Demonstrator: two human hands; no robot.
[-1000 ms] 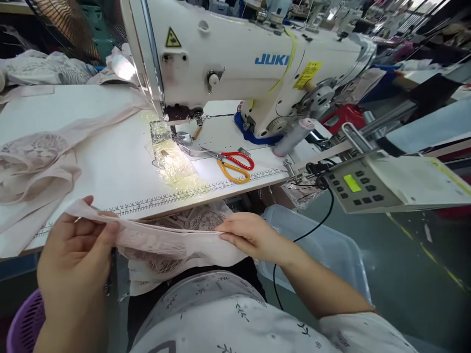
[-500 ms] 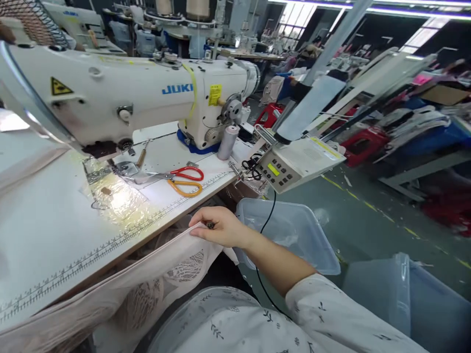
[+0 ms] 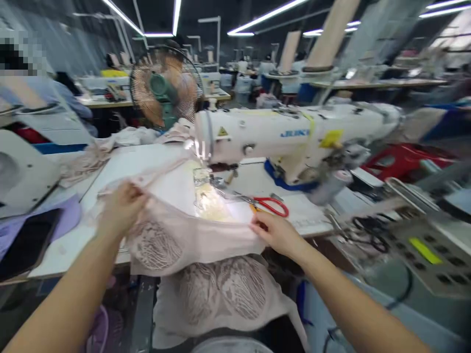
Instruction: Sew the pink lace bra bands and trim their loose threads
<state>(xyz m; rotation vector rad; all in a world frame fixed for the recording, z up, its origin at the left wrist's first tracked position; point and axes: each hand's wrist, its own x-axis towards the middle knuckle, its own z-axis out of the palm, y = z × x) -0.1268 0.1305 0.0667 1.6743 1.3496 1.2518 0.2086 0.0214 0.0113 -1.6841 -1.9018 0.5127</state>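
A pale pink bra with patterned lace cups stretches between my two hands along the table's front edge. My left hand pinches its upper edge near the left cup. The other end is gripped by the closed fingers of my right hand, beside the scissors. More pale lace-cupped fabric hangs below, over my lap. Behind the bra stands a white sewing machine, its needle area lit. Scissors with red and orange handles lie to the right of that light. Motion blurs some details.
A dark phone rests on a purple piece at the left. Pale fabric is heaped behind the table, near a fan. To the right are a thread cone, a control box and a plastic bin.
The view has swung left. My left hand now shows, holding the bra. My right hand keeps its grip, and the bra's edge is now raised and spread in front of the machine.
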